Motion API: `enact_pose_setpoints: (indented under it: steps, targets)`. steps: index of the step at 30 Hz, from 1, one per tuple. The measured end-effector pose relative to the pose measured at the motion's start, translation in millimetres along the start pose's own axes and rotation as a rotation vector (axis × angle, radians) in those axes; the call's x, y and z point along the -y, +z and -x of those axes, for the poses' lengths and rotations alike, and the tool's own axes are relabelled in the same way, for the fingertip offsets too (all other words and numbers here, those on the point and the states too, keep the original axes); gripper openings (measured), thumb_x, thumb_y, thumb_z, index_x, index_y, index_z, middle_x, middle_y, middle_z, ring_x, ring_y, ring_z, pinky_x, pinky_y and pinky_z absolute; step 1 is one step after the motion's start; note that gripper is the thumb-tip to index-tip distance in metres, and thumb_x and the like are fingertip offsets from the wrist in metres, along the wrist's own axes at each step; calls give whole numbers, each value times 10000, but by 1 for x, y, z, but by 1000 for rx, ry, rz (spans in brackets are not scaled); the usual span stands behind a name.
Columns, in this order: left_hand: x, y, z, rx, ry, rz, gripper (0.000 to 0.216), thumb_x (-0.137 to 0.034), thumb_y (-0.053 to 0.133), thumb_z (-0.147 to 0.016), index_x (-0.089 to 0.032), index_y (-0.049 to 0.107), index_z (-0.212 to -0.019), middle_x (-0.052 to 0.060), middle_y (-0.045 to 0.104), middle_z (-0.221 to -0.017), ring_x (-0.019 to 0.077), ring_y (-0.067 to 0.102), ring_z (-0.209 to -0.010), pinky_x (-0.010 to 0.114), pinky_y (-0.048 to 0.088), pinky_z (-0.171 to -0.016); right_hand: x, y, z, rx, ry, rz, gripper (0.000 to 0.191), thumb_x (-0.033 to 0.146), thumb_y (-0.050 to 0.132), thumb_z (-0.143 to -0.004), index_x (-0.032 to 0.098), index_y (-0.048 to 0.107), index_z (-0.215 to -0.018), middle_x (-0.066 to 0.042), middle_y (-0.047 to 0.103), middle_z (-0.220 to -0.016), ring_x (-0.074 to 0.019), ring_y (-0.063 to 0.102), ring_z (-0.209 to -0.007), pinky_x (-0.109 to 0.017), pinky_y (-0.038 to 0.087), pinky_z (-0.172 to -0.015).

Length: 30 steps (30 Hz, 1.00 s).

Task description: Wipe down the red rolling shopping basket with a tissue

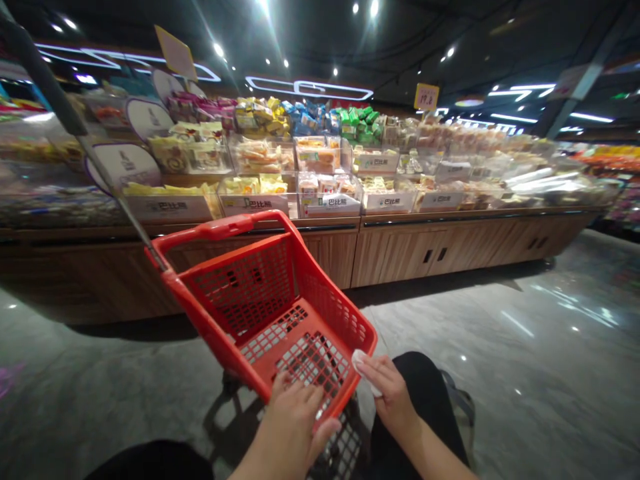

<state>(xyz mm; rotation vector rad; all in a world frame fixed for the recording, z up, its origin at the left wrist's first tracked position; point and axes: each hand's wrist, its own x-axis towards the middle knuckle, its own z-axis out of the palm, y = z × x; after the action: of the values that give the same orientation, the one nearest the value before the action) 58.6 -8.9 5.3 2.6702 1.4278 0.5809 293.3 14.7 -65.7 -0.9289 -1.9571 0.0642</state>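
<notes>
A red plastic shopping basket [260, 280] on wheels stands tilted on the floor in front of me, with nothing visible inside it. My left hand [293, 417] grips its near rim, fingers over the edge and thumb underneath. My right hand [385, 387] is at the basket's near right corner, pinching a small white wad, perhaps a cloth or tissue [361, 365], against the rim. A long grey pull handle [85, 147] rises from the basket's far left corner toward the upper left.
A long wooden display counter [400, 247] runs across the view behind the basket, stacked with clear bins of packaged snacks and pastries [325, 173]. Yellow price signs [426, 97] hang above. Glossy grey floor [525, 347] spreads to the right. My dark trousers show at the bottom.
</notes>
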Motion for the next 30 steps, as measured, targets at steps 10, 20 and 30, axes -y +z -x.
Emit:
enact_pose_setpoints:
  steps: [10, 20, 30]
  targets:
    - [-10, 37, -1, -18, -67, -210, 275, -207, 465, -880, -178, 629, -661, 6, 668, -608, 169, 641, -640, 418, 401, -869, 8, 9, 1, 20, -24, 85, 812, -54, 345, -605, 223, 468, -1358, -56, 554, -1323, -218, 601, -993, -380, 520, -793]
    - [-5, 41, 3, -208, 24, -198, 293, -184, 445, -867, -188, 581, -608, -16, 607, -524, 143, 570, -555, 412, 337, -924, 26, 21, 6, 86, -38, 36, 709, -15, 376, -685, 191, 469, -1357, -74, 557, -1319, -234, 587, -1053, -386, 516, -809]
    - [-2, 44, 6, -216, 68, -237, 350, -206, 386, -899, -198, 567, -600, -6, 584, -498, 171, 549, -517, 422, 333, -850, 18, 18, 5, 2, 18, 99, 746, -34, 345, -651, 216, 489, -1340, -61, 582, -1291, -224, 593, -1076, -389, 515, -818]
